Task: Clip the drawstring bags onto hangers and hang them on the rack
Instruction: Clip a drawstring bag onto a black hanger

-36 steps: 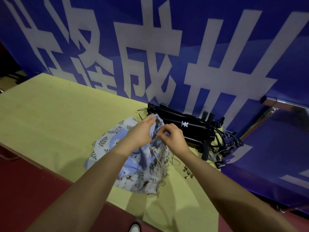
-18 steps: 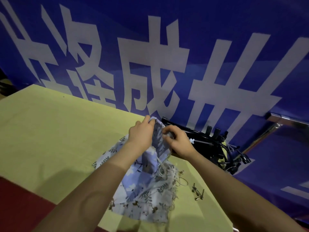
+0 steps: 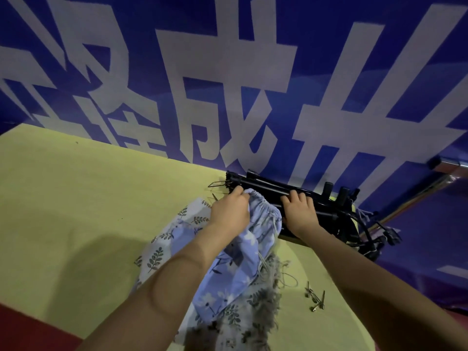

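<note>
A blue floral drawstring bag point(image 3: 243, 262) lies on top of a pile of similar bags point(image 3: 177, 229) on the yellow table point(image 3: 76, 198). My left hand point(image 3: 229, 211) pinches the gathered top edge of the blue bag and lifts it. My right hand point(image 3: 300, 214) rests on a stack of black clip hangers point(image 3: 276, 190) at the table's far edge, fingers curled over a hanger bar. The bag's cords hang down below its opening.
A blue banner with large white characters point(image 3: 228, 84) rises right behind the table. Loose metal clips point(image 3: 315, 297) lie on the table near my right forearm. A metal rail point(image 3: 448, 165) shows at the far right. Red floor point(image 3: 25, 330) lies below the table's front edge.
My right hand let go of the bag's top and moved right onto the hanger stack. My left hand keeps its hold on the bag's gathered edge, now lifted higher.
</note>
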Demonstrator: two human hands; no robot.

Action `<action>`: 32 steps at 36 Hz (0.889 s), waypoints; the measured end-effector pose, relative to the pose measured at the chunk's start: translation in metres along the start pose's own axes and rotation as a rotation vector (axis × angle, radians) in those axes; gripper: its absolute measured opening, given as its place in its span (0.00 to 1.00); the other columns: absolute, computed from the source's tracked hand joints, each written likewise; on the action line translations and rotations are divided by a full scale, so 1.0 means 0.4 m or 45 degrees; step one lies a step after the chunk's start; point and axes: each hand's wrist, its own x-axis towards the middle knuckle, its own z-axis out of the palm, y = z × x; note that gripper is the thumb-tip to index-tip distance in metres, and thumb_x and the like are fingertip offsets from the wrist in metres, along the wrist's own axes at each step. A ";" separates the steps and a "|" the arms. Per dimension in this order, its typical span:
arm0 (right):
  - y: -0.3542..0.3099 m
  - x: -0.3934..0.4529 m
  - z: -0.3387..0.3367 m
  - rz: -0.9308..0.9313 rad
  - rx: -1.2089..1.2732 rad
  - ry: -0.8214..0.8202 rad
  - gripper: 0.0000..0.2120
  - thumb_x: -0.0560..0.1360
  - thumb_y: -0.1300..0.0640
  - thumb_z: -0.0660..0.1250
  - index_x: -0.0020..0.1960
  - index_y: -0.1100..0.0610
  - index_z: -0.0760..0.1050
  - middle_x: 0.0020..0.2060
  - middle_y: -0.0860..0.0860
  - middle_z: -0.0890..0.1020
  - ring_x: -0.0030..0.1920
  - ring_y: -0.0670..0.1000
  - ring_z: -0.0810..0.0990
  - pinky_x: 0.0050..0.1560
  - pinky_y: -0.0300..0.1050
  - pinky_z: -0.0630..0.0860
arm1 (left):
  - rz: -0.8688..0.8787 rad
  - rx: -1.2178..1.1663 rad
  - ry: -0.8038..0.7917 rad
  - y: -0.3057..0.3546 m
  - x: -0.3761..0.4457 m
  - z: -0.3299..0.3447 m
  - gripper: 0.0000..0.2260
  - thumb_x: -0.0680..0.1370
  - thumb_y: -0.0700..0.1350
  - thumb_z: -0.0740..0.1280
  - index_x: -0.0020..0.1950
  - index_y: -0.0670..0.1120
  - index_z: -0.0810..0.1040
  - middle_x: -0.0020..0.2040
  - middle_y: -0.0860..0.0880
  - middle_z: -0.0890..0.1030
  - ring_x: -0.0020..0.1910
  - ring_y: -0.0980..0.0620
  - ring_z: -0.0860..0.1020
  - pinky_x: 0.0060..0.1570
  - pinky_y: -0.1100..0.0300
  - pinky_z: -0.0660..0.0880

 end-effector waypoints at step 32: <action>0.094 -0.108 -0.247 0.061 0.288 0.402 0.29 0.72 0.60 0.63 0.71 0.57 0.57 0.56 0.54 0.74 0.46 0.59 0.77 0.34 0.46 0.63 | -0.111 -0.158 0.187 0.036 -0.070 -0.028 0.20 0.78 0.35 0.57 0.71 0.44 0.65 0.65 0.46 0.68 0.51 0.41 0.75 0.40 0.51 0.69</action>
